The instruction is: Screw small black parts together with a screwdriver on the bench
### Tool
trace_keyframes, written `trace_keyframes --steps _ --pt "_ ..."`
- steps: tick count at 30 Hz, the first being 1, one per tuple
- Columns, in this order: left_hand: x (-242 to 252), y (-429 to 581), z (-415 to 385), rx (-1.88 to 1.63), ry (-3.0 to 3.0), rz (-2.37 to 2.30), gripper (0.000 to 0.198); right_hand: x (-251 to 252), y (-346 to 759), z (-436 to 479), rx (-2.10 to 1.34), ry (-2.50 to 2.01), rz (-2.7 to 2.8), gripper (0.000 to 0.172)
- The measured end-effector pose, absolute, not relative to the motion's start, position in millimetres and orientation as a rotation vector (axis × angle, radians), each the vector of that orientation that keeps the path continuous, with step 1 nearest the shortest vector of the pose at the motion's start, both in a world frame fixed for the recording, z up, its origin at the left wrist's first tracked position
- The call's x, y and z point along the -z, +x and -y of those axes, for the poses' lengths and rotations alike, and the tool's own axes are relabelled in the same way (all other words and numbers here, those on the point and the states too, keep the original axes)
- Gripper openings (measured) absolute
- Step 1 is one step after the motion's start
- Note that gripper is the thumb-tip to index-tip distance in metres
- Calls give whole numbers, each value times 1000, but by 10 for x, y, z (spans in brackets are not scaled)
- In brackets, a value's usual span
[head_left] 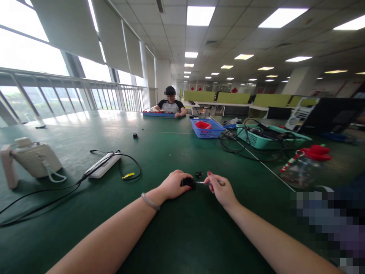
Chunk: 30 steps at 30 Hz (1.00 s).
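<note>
Green tabletop near railed windows, under ceiling lights

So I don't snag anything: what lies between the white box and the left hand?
In the head view, a black cable loop with a yellow tag, then bare green table before the left hand.

The table is smooth, glossy at its far left and more matt close by. The tool has a shaft which looks like shiny metal. The block seems to be dark plastic. The white box looks like smooth plastic, as does the blue basket. The jar is transparent; glass or plastic, I cannot tell.
</note>
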<state>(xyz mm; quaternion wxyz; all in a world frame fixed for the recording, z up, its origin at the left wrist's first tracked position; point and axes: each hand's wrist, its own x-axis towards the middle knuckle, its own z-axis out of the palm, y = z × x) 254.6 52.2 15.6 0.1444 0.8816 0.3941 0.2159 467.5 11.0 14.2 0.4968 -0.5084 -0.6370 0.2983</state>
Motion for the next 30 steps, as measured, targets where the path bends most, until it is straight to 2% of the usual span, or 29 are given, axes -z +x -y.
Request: trace_keyframes --steps 5,8,15,30 --pt "-132 2538 -539 -625 2552 -1116 41 -369 4494 -517 -520 -1398 1543 62" --pt "-139 2528 -522 -643 2541 -1125 41 -333 4337 -663 -485 -1410 1480 65" --pt "-154 2505 -491 -620 2525 -1150 44 -120 4349 -606 -433 -1272 1455 59" --pt "-84 2473 -505 -628 2557 -1217 48 -191 4353 -456 -391 -1200 1400 58"
